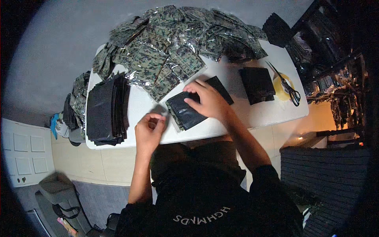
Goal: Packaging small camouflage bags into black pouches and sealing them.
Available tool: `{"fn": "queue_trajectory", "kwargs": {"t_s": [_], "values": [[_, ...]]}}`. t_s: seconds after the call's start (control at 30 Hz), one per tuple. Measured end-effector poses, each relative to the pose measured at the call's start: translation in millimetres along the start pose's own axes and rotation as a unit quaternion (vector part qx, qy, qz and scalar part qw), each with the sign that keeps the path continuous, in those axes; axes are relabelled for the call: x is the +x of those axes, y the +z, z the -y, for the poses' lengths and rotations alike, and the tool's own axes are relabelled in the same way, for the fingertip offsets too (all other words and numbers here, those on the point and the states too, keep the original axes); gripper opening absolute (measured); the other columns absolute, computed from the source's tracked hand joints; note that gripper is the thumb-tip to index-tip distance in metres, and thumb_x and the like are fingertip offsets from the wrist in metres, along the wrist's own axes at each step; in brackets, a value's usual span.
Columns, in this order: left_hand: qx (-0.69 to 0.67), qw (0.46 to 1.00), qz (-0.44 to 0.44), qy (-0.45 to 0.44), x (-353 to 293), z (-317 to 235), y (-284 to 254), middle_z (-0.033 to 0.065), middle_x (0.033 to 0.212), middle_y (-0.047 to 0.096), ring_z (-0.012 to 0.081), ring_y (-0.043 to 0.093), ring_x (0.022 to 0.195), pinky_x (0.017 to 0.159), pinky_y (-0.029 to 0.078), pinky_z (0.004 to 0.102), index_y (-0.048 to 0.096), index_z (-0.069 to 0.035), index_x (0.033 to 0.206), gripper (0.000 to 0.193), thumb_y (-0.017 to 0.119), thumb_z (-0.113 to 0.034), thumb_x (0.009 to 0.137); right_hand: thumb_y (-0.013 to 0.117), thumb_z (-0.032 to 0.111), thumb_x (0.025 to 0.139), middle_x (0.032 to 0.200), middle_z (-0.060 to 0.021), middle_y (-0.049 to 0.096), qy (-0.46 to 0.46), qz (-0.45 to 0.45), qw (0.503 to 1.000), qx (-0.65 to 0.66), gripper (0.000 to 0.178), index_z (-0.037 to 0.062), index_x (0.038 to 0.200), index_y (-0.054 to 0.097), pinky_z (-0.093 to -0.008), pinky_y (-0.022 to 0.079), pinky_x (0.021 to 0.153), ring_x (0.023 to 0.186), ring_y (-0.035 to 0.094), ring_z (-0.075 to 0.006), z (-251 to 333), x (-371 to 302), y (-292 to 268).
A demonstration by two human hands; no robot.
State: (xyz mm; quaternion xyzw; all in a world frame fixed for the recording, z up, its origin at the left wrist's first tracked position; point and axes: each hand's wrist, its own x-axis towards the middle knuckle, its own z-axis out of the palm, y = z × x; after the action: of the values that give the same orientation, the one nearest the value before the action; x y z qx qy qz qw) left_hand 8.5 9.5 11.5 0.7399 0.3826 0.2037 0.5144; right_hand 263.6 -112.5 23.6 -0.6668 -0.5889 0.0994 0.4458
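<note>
A flat black folded cloth packet [185,108] with a camouflage strip along its left edge lies on the white table in front of me; its glossy surface looks like clear plastic. My right hand [207,100] is over its upper right part, thumb and fingers apart and bent. Just off the packet's lower left side, my left hand [149,130] is closed in a pinch. A small pale bit shows by its fingertips, too unclear to name. Another black folded piece [219,90] is partly hidden behind my right hand.
Camouflage packets in clear plastic [158,51] are heaped along the table's far side. At left stands a tall stack of black folded pieces [103,110]. On the right are a smaller black stack [256,85], a yellowish tape roll [281,87] and black-handled scissors [293,94].
</note>
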Motion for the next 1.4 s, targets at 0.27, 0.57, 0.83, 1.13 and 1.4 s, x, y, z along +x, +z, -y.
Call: {"fn": "queue_trajectory", "kwargs": {"t_s": [0.27,0.57,0.83,1.13,1.4], "values": [[0.156,0.987,0.019,0.044,-25.6,-41.5,39.1,0.0147,0.078,0.077,0.0348,0.078,0.074,0.068,0.059,0.0452,0.077,-0.004,0.100,0.036,0.092,-0.035,0.087,0.086,0.015,0.087,0.118,-0.0142,0.073,-0.044,0.292,0.955,-0.026,0.052,0.0065,0.136,0.070,-0.0431,0.055,0.098,0.115,0.069,-0.0310,-40.3,67.9,15.2],[0.167,0.982,-0.018,0.089,-15.2,-28.4,31.0,0.0198,0.099,0.074,0.0438,0.075,0.087,0.079,0.059,0.0507,0.069,-0.005,0.110,0.041,0.091,-0.031,0.087,0.088,0.016,0.090,0.108,-0.0097,0.076,0.017,0.389,0.920,0.039,0.036,0.0001,0.118,0.072,-0.0368,0.056,0.090,0.099,0.070,-0.0184,-42.9,95.9,9.7],[-0.154,0.979,0.004,0.131,12.3,-50.3,-0.1,0.0005,0.112,0.064,0.0069,0.066,0.096,0.080,0.055,0.0241,0.065,-0.005,0.141,0.047,0.080,0.003,0.097,0.075,-0.007,0.100,0.116,-0.0056,0.067,0.032,0.104,0.961,0.256,0.035,0.0020,0.130,0.059,-0.0272,0.054,0.092,0.112,0.067,-0.0096,3.7,72.8,-39.0],[-0.109,0.959,0.049,0.257,60.8,-97.4,-39.4,0.0001,0.098,0.072,0.0068,0.065,0.089,0.081,0.059,0.0262,0.078,0.000,0.106,0.009,0.080,0.002,0.097,0.083,-0.001,0.092,0.118,-0.0100,0.075,-0.135,-0.082,0.986,0.056,0.049,0.0059,0.136,0.062,-0.0338,0.060,0.085,0.098,0.075,-0.0201,60.1,48.2,-77.7],[0.038,0.929,0.068,0.361,64.6,-151.9,-56.0,0.0073,0.103,0.077,0.0136,0.071,0.093,0.084,0.058,0.0296,0.076,0.001,0.105,0.008,0.078,0.000,0.098,0.088,0.009,0.089,0.108,-0.0073,0.080,-0.072,0.026,0.997,-0.033,0.020,0.0081,0.106,0.078,-0.0357,0.060,0.086,0.096,0.076,-0.0228,86.0,46.8,-129.7]]}}
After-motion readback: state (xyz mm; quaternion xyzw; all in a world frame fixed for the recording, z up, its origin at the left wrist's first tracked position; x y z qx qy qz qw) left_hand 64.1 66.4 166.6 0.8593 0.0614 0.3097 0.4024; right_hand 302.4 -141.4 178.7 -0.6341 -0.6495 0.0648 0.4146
